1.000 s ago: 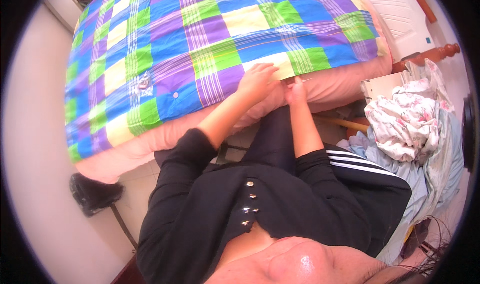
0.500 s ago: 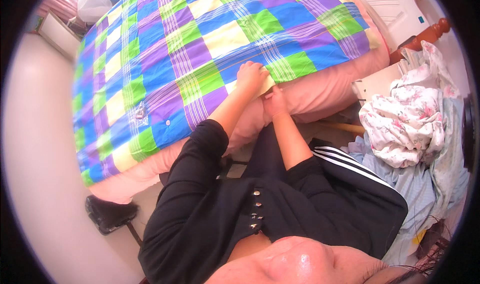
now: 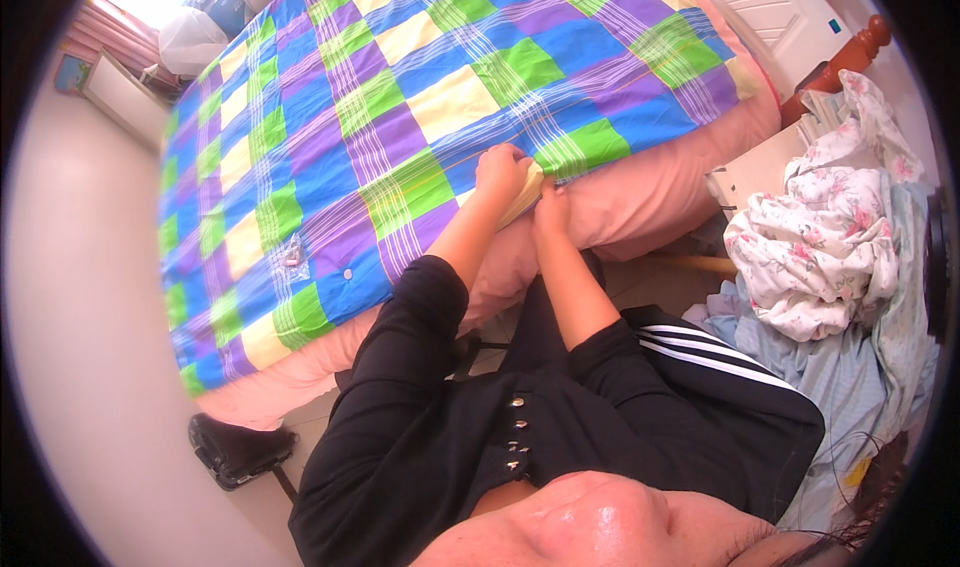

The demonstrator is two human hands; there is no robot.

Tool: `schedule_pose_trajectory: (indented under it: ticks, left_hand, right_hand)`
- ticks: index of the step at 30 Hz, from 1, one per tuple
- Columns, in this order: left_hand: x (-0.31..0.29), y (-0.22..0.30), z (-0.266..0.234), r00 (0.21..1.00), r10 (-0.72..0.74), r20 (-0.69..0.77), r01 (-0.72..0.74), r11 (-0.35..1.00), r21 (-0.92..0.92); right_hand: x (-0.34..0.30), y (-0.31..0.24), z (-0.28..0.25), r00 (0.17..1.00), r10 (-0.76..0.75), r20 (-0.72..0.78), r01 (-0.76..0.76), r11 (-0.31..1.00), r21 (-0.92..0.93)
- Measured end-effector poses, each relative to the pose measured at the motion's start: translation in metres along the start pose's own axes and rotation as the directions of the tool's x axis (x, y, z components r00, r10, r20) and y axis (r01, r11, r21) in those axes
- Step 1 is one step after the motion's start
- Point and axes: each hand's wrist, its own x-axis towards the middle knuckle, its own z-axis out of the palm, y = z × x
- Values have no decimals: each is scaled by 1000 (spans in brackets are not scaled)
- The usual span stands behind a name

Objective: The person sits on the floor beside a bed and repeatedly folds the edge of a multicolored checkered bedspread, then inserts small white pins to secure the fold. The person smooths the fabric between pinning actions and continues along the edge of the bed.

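A quilt cover (image 3: pixel 440 107) in blue, green, purple and yellow checks lies spread over a bed dressed in a pink sheet (image 3: pixel 650 182). At the cover's near edge, my left hand (image 3: pixel 503 170) is closed on the fabric, its fingers curled over a yellow patch. Just to the right and a little nearer, my right hand (image 3: pixel 550 210) pinches the same edge. Its fingertips are partly hidden by the cloth. Left of my left arm, a small clear packet (image 3: pixel 296 255) with little items rests on the cover, beside a small pale round piece (image 3: pixel 348 274).
On the right, a heap of white floral cloth (image 3: pixel 815 257) sits on pale blue fabric (image 3: pixel 835 387). A wooden bedpost (image 3: pixel 850 57) stands at the far right. A black dustpan-like object (image 3: pixel 238 452) is on the floor at the left, beside the white wall (image 3: pixel 80 297).
My right hand's fingers have moved up to the cover's edge and closed on it. My left hand keeps its hold on the fabric. The whole view has shifted slightly.
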Motion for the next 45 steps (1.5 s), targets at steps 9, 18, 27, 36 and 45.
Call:
schedule_pose_trajectory:
  ticks: [9, 18, 27, 36, 45]
  left_hand:
    - [3, 11, -8, 994, 37, 106, -47, 994, 98]
    - [21, 23, -36, 949, 95, 299, -144, 979, 147]
    - [35, -3, -40, 998, -17, 65, -5, 950, 313]
    - [73, -13, -34, 960, 223, -169, -169, 944, 284]
    - [20, 7, -5, 986, 168, -14, -164, 976, 144]
  right_hand:
    - [18, 11, -11, 961, 175, 214, -242, 907, 345]
    - [11, 4, -30, 916, 298, 270, -399, 755, 520]
    - [10, -4, -37, 865, 277, 420, -480, 702, 526]
    - [16, 3, -47, 845, 269, 462, -507, 676, 534]
    - [10, 0, -55, 820, 108, 563, -474, 679, 560]
